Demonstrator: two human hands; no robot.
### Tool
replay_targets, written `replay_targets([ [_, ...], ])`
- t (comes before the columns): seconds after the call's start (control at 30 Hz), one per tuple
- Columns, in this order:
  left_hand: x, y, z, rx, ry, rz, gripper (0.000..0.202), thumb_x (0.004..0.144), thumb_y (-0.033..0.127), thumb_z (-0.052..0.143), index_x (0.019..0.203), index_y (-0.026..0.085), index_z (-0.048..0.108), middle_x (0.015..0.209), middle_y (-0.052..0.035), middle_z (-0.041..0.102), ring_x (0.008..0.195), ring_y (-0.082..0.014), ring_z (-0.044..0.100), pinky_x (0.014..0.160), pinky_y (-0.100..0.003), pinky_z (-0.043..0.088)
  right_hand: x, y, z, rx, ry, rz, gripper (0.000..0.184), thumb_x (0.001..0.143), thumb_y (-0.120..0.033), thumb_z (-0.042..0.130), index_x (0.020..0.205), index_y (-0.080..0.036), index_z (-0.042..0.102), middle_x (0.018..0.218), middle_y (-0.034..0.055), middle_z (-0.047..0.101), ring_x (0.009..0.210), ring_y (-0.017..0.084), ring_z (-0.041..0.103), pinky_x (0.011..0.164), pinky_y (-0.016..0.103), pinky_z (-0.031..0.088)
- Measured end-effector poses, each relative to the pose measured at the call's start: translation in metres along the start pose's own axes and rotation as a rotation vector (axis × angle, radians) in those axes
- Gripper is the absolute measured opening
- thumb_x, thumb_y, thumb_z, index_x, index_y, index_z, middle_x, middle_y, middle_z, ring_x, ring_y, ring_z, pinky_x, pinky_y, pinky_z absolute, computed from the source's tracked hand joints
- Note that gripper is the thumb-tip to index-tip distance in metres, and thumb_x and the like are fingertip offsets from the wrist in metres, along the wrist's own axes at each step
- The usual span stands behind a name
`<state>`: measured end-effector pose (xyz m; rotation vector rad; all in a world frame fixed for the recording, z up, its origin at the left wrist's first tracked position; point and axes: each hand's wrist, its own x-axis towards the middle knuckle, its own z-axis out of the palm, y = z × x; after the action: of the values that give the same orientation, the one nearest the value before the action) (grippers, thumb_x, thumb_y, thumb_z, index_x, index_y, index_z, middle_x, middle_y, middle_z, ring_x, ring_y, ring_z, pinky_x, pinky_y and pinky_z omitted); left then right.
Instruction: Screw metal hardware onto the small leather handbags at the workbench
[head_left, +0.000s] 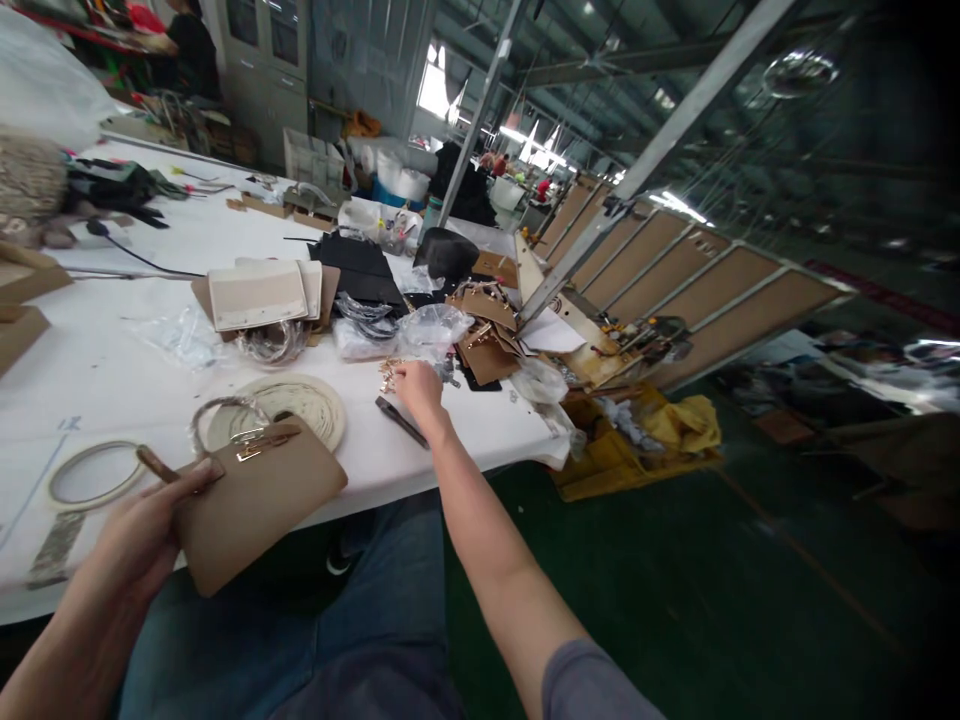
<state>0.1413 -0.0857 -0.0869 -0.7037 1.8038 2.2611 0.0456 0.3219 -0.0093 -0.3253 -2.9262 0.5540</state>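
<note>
My left hand (146,525) grips the left edge of a tan leather panel (259,505), tilted over the table's front edge. A gold buckle (251,443) and a narrow strap sit near the panel's top edge. My right hand (420,388) reaches out to a small pile of gold-coloured metal pieces (388,374). Its fingers are drawn together at the pile; whatever is between them is too small to make out. Just in front of that hand lies a dark, narrow tool (403,422). A cream roll of tape (322,410) lies behind the panel, partly covered by it.
The white table (90,385) bears a tape ring (64,470), cream leather panels (259,295), black sheets (356,268) and stacked brown pieces (484,350). A metal post (570,255) rises at the right end. Beyond it stands a yellow crate (607,480) on the green floor.
</note>
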Motion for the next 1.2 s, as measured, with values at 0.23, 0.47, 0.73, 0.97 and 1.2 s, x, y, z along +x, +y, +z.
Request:
replay_targets([
  [0.23, -0.011, -0.001, 0.007, -0.098, 0.011, -0.015, 0.038, 0.080, 0.019, 0.102, 0.116, 0.013, 0.091, 0.124, -0.0141, 0.089, 0.102, -0.0262, 0.086, 0.085, -0.024, 0.073, 0.026, 0.034, 0.026, -0.065, -0.110, 0.075, 0.020, 0.108, -0.039, 0.083, 0.113, -0.024, 0.097, 0.112, 0.0130, 0.090, 0.107, 0.025, 0.082, 0.090, 0.027, 0.056],
  [0.47, -0.027, -0.004, 0.009, -0.181, 0.066, 0.050, 0.038, 0.082, 0.020, 0.102, 0.118, 0.011, 0.091, 0.119, -0.0155, 0.089, 0.101, -0.0274, 0.086, 0.080, -0.026, 0.072, 0.040, 0.032, 0.035, -0.133, -0.152, 0.039, 0.018, 0.100, -0.025, 0.085, 0.114, -0.019, 0.096, 0.111, 0.0176, 0.089, 0.111, 0.029, 0.084, 0.098, 0.029, 0.058],
  [0.73, -0.029, -0.017, -0.006, -0.232, -0.007, 0.017, 0.040, 0.082, 0.022, 0.103, 0.118, 0.010, 0.090, 0.117, -0.0176, 0.089, 0.103, -0.0307, 0.087, 0.082, -0.029, 0.072, 0.038, 0.014, 0.031, -0.288, -0.209, -0.076, 0.023, 0.095, -0.020, 0.086, 0.117, -0.018, 0.094, 0.116, 0.0188, 0.089, 0.114, 0.031, 0.084, 0.098, 0.030, 0.058],
  [0.97, -0.030, -0.023, -0.017, -0.283, 0.021, 0.008, 0.037, 0.082, 0.016, 0.102, 0.116, 0.009, 0.089, 0.112, -0.0167, 0.090, 0.093, -0.0258, 0.086, 0.082, -0.027, 0.071, 0.021, 0.012, 0.022, -0.294, -0.142, -0.143, 0.016, 0.099, -0.022, 0.077, 0.109, -0.020, 0.091, 0.110, 0.0139, 0.088, 0.109, 0.028, 0.082, 0.094, 0.028, 0.053],
  [1.2, -0.035, -0.017, -0.016, -0.307, 0.031, -0.021, 0.040, 0.078, 0.018, 0.105, 0.113, 0.008, 0.088, 0.106, -0.0171, 0.089, 0.089, -0.0278, 0.085, 0.077, -0.030, 0.069, -0.014, 0.009, -0.003, -0.100, 0.139, -0.106, 0.033, 0.111, -0.018, 0.050, 0.122, -0.014, 0.081, 0.117, 0.0182, 0.084, 0.115, 0.030, 0.076, 0.100, 0.034, 0.053],
])
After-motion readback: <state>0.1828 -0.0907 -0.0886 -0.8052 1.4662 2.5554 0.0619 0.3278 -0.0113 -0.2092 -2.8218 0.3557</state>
